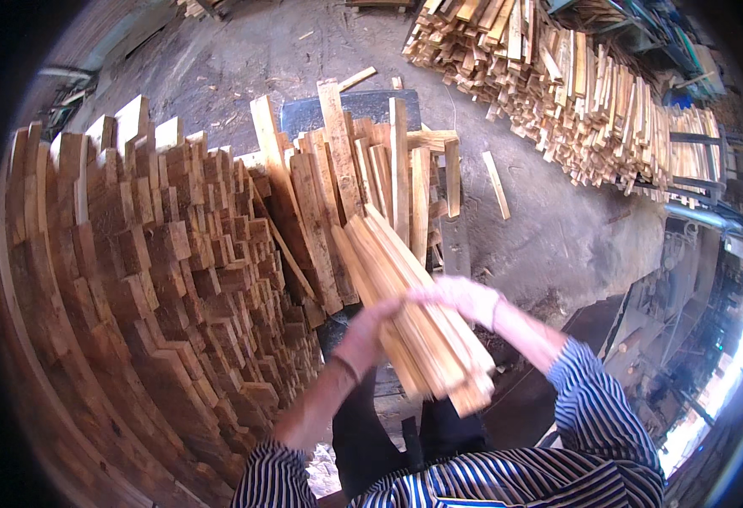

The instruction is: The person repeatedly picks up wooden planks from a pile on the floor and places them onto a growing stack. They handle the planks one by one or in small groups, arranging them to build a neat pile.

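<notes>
In front of my body I hold a bundle of wooden slats, several long light-brown strips lying side by side and tilted, the near end lower right. My left hand is closed round the left side of the bundle. Over its top and right side my right hand is wrapped, the fingertips reaching toward the left hand. The bundle's far end overlaps a heap of loose wooden boards just ahead, some upright and some leaning.
A tall stack of rough boards fills the left side, close to my left arm. Under the loose boards a dark panel shows. A large pile of cut slats stands far right. Single slats lie on the concrete floor.
</notes>
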`<action>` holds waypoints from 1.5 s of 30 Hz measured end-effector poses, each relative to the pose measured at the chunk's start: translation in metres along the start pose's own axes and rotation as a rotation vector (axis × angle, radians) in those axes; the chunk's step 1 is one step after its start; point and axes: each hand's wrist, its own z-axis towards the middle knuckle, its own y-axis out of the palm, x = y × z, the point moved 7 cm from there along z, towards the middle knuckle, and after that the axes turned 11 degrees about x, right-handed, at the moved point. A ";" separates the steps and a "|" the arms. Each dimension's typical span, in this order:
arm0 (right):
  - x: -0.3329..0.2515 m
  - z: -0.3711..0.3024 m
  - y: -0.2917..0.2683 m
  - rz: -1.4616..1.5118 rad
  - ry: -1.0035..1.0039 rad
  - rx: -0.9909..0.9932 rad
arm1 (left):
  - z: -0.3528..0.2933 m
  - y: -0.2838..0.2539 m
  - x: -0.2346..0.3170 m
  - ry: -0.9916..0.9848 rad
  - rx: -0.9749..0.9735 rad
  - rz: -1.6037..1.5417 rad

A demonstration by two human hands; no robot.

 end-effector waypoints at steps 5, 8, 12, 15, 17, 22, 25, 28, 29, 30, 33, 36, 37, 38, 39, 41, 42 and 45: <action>-0.017 0.101 0.019 0.490 0.108 -0.159 | 0.095 -0.019 0.049 0.179 -0.125 -0.016; -0.030 0.055 0.013 0.338 -0.084 0.008 | 0.019 -0.011 0.040 0.235 0.119 0.073; -0.040 -0.037 0.022 0.315 -0.456 0.021 | -0.068 -0.006 -0.005 0.366 0.127 0.245; -0.057 -0.124 0.032 0.402 -0.479 -0.001 | -0.114 -0.016 -0.038 0.816 0.179 0.078; -0.091 -0.187 0.033 0.375 -0.651 -0.008 | -0.204 0.000 -0.022 0.932 0.197 0.063; -0.193 -0.304 0.069 -0.148 -1.033 0.014 | -0.399 -0.020 -0.021 1.367 0.485 0.052; -0.275 -0.399 0.151 -0.197 -1.120 -0.223 | -0.482 -0.053 -0.034 1.705 0.527 -0.312; -0.314 -0.484 0.244 -0.096 -1.188 -0.640 | -0.553 -0.094 -0.058 1.681 0.514 -0.544; -0.312 -0.510 0.278 -0.167 -1.127 -0.744 | -0.524 -0.147 -0.079 1.485 0.246 -0.876; -0.315 -0.528 0.303 -0.233 -1.124 -0.744 | -0.549 -0.169 -0.093 1.539 0.392 -0.764; -0.326 -0.562 0.389 -0.445 -1.222 -0.799 | -0.660 -0.201 -0.117 1.708 1.119 -0.179; -0.350 -0.606 0.457 -0.439 -1.368 -0.916 | -0.715 -0.255 -0.105 1.676 0.979 -0.461; -0.327 -0.591 0.520 -0.567 -1.399 -0.902 | -0.719 -0.295 -0.140 1.639 0.918 -0.534; -0.318 -0.588 0.565 -0.592 -1.339 -0.886 | -0.728 -0.327 -0.150 1.663 0.777 -0.573; -0.306 -0.599 0.591 -0.620 -1.234 -0.957 | -0.730 -0.373 -0.154 1.561 0.740 -0.670; -0.297 -0.608 0.641 -0.782 -1.226 -0.936 | -0.727 -0.459 -0.158 1.399 0.769 -0.820; -0.314 -0.588 0.666 -0.912 -1.326 -0.800 | -0.732 -0.499 -0.136 1.476 0.983 -0.552; -0.323 -0.550 0.695 -1.194 -1.587 -0.406 | -0.698 -0.565 -0.120 1.299 1.178 -0.372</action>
